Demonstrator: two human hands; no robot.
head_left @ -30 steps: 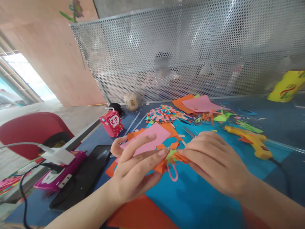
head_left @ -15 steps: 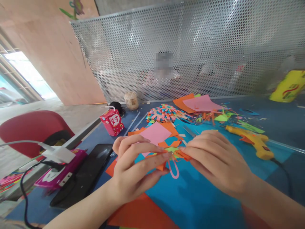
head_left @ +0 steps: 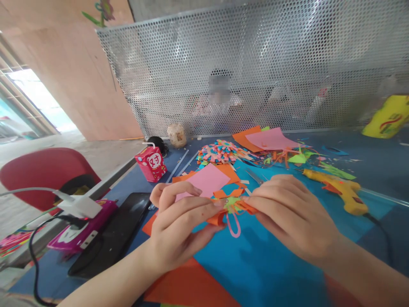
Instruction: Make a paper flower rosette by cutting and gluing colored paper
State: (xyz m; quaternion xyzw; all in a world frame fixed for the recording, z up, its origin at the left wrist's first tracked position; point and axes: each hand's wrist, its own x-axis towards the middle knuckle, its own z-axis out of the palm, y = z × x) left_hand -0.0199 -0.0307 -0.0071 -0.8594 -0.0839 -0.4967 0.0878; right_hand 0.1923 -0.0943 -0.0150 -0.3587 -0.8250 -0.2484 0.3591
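Between both hands is a small paper flower [head_left: 232,204] with a lime-green middle, orange paper loops around it and a pink loop hanging below. My left hand [head_left: 182,221] pinches its left side, thumb below and fingers above. On the other side, the fingertips of my right hand [head_left: 289,215] are closed on an orange loop. The fingers hide part of the flower. Beneath the hands lies a large blue paper sheet [head_left: 255,268]. Just behind the flower are a pink paper sheet [head_left: 209,181] and scissors [head_left: 254,175].
A yellow glue gun [head_left: 341,187] with a cord lies at right. Finished fringed paper flowers [head_left: 220,151] are piled behind. On the left are a black phone [head_left: 111,234], a purple power strip [head_left: 81,232] and a red drink carton [head_left: 151,163]. A perforated metal screen [head_left: 191,85] stands behind; a person sits beyond.
My left fingers have shifted slightly on the flower, and more of its green middle shows. My right hand stays nearly where it was, still pinching the orange loop.
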